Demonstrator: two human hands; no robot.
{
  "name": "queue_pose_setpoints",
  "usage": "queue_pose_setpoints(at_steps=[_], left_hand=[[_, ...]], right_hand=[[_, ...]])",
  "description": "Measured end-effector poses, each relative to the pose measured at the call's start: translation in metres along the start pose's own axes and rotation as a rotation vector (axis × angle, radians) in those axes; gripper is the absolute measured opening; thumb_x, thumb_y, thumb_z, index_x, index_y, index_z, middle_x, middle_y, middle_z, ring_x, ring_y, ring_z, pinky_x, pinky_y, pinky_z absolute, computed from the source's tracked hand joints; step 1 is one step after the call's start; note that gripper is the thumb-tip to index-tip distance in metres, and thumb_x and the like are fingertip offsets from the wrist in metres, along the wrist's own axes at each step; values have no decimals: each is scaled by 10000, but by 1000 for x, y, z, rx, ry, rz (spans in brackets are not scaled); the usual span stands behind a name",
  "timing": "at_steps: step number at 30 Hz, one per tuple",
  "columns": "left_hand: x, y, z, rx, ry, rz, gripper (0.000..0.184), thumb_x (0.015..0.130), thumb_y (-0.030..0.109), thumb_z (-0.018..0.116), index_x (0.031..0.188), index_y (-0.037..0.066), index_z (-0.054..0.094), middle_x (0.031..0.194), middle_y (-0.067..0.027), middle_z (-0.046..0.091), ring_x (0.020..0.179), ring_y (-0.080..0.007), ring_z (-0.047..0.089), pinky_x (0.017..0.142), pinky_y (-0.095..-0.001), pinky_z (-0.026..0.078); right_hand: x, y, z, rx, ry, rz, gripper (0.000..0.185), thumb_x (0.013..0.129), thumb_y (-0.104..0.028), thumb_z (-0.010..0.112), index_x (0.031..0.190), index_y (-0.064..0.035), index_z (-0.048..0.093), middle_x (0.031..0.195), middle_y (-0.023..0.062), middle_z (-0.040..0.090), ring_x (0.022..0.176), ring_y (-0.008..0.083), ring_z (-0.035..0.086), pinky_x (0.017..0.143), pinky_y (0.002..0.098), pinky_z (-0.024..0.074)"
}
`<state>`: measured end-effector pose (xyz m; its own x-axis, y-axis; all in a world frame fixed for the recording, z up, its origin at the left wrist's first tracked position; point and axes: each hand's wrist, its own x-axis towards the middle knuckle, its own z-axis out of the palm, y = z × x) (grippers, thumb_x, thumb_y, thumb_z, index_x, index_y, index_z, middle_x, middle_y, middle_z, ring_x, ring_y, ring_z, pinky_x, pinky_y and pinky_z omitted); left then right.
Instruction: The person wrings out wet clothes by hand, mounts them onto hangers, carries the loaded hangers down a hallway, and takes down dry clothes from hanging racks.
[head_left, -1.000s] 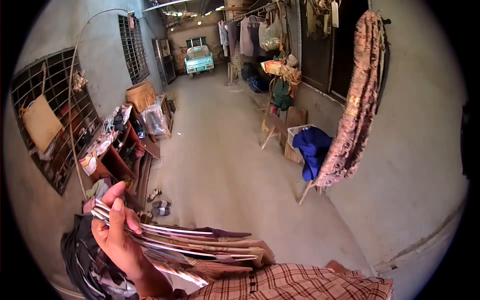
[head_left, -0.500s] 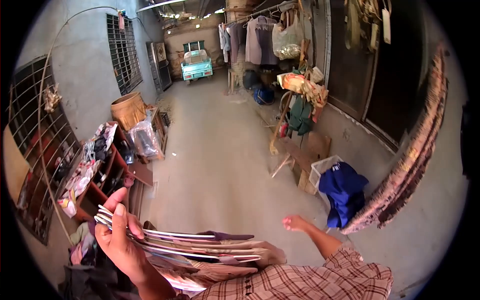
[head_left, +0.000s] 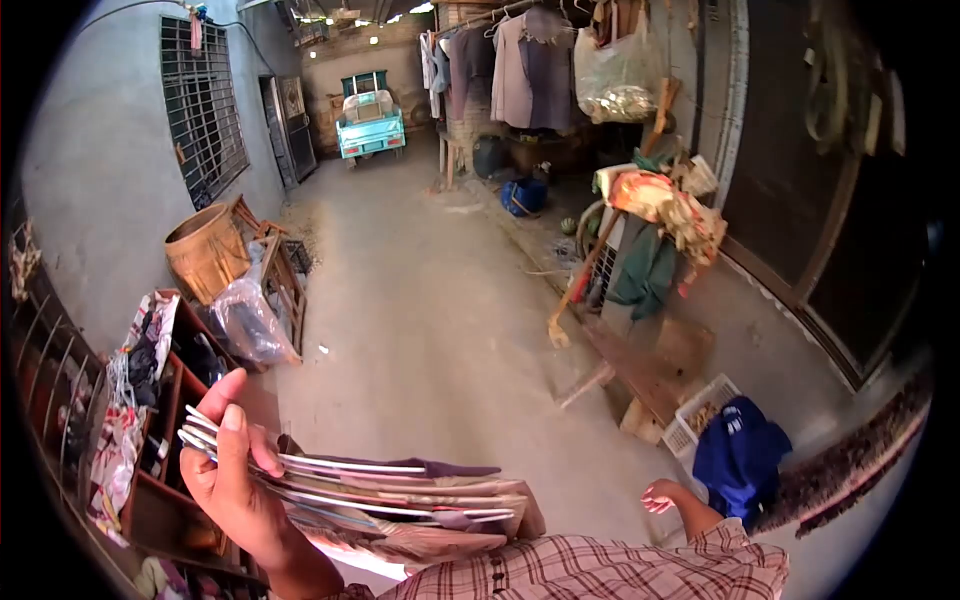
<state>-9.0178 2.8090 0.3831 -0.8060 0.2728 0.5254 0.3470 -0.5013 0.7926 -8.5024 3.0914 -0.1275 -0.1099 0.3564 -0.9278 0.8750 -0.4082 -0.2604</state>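
My left hand (head_left: 235,480) is closed around the hooks of several white hangers (head_left: 350,466) at the lower left. Folded garments (head_left: 430,530) in brown, purple and pink hang from them, lying across toward my checked sleeve. My right hand (head_left: 668,497) is held out low at the right with its fingers loosely apart and nothing in it. Beyond it, a blue cloth (head_left: 738,455) lies over a white basket (head_left: 700,410) beside a wooden bench (head_left: 630,370).
Down the passage stands a turquoise cart (head_left: 370,125). Clothes (head_left: 530,70) hang on a rail at the upper right. A wooden barrel (head_left: 207,250) and a cluttered red-brown shelf (head_left: 165,450) line the left wall. A patterned cloth (head_left: 850,465) is at the far right.
The view has moved forward and turned, so the bench, basket and hanging clothes appear larger and farther right. My right hand has come into fuller view. My left hand still holds the hangers.
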Motion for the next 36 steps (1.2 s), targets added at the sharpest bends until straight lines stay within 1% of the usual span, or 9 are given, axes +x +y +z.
queue_pose_setpoints(at_steps=[4, 8, 11, 13, 15, 17, 19, 32, 36], left_hand=[[102, -69, 43, -25, 16, 42, 287, 934, 82, 480, 1142, -104, 549, 538, 9, 443, 445, -30, 353, 440, -172, 259], [194, -127, 72, 14, 105, 85, 347, 961, 159, 491, 1195, -91, 541, 528, 40, 406, 439, -24, 340, 413, -166, 261], [255, -183, 85, -6, 53, 105, 348, 963, 154, 488, 1204, -92, 538, 543, 41, 410, 441, -23, 347, 415, -162, 277], [298, -226, 98, -24, 11, 91, 350, 963, 153, 486, 1209, -92, 533, 540, 41, 414, 439, -22, 351, 415, -162, 279], [338, -265, 120, -62, 26, 46, 320, 946, 105, 473, 1177, -107, 534, 526, 17, 428, 441, -27, 342, 444, -164, 258], [382, -312, 130, -66, -18, 58, 319, 939, 99, 484, 1177, -107, 534, 523, 12, 433, 435, -31, 343, 441, -164, 265], [431, -347, 149, -36, -22, 29, 319, 935, 100, 492, 1172, -108, 535, 522, 8, 441, 419, -33, 346, 425, -171, 272], [689, -584, 311, -64, -127, -21, 287, 920, 107, 525, 1136, -74, 578, 514, 18, 443, 429, -35, 364, 423, -177, 266], [757, -655, 376, -49, -142, -31, 283, 914, 104, 530, 1127, -75, 580, 512, 19, 444, 428, -36, 367, 419, -180, 270]], right_hand=[[76, -121, -89, 81, 42, -184, 131, 882, -200, 517, 792, -124, 575, 648, 5, 549, 550, 136, 543, 507, 307, 492], [36, -363, -167, 203, 55, -478, 237, 886, -183, 422, 672, -142, 514, 588, -15, 501, 454, 97, 441, 374, 265, 299], [-22, -542, -197, -187, 312, -727, 327, 870, -257, 432, 591, -101, 499, 556, 9, 492, 418, 125, 379, 397, 307, 298], [-37, -643, -214, -297, 462, -969, 305, 887, -270, 448, 655, -83, 514, 584, 15, 504, 547, 106, 477, 512, 280, 388], [-25, -726, -237, -203, 359, -1238, 238, 870, -198, 546, 708, -43, 467, 635, -9, 510, 609, 111, 493, 561, 306, 409], [-28, -798, -255, -329, 570, -1157, 272, 830, -250, 646, 996, -36, 616, 833, 62, 652, 806, 173, 610, 713, 330, 477], [-38, -859, -272, -369, 623, -1100, 387, 819, -251, 655, 1152, -62, 605, 943, 110, 672, 893, 229, 631, 774, 349, 485], [-92, -1141, -458, -807, 1111, -909, 448, 822, -290, 669, 1203, -79, 563, 1096, 197, 627, 1034, 374, 581, 882, 432, 467], [-98, -1229, -549, -669, 1286, -1016, 422, 829, -267, 665, 1172, -41, 571, 1087, 198, 633, 1041, 367, 586, 884, 418, 472]])
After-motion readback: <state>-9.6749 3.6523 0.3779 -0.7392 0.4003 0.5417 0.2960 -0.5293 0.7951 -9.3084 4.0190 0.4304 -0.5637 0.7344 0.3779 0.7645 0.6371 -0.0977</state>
